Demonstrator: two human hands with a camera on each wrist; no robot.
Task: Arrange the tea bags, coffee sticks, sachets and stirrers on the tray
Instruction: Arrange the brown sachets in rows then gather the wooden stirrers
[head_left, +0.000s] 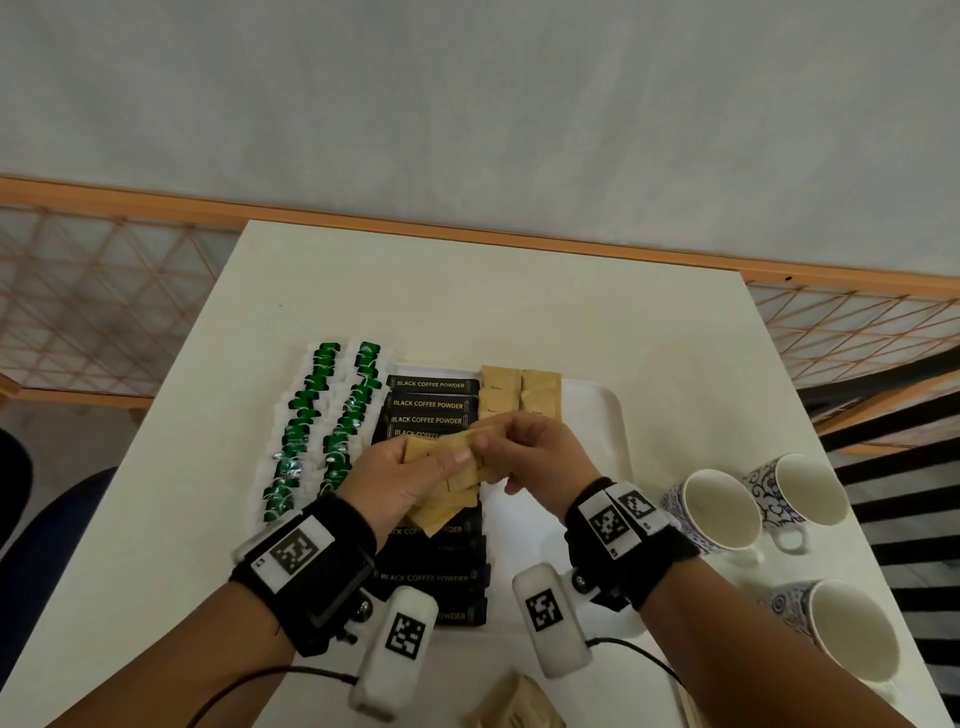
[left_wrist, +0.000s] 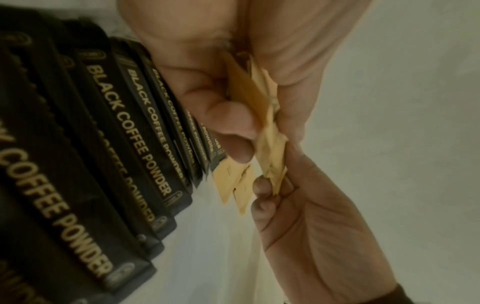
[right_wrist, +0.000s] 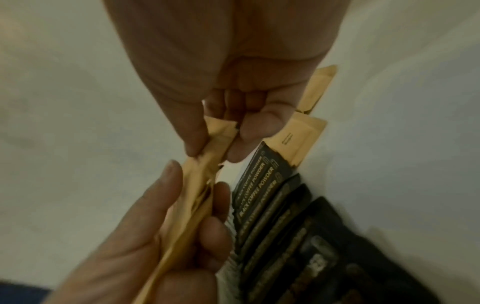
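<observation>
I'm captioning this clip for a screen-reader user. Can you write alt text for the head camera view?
Two hands hold a bunch of tan sachets above a white tray: the left hand grips the bunch, the right hand pinches one end. On the tray lie green tea bags, black coffee sticks and two tan sachets; three patterned mugs stand at the right.

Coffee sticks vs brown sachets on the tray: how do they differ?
The coffee sticks are black with gold lettering; the brown sachets are plain tan. The sticks form one long column down the tray; only two sachets lie there, side by side, more held in the left hand. Both lie flat.
</observation>
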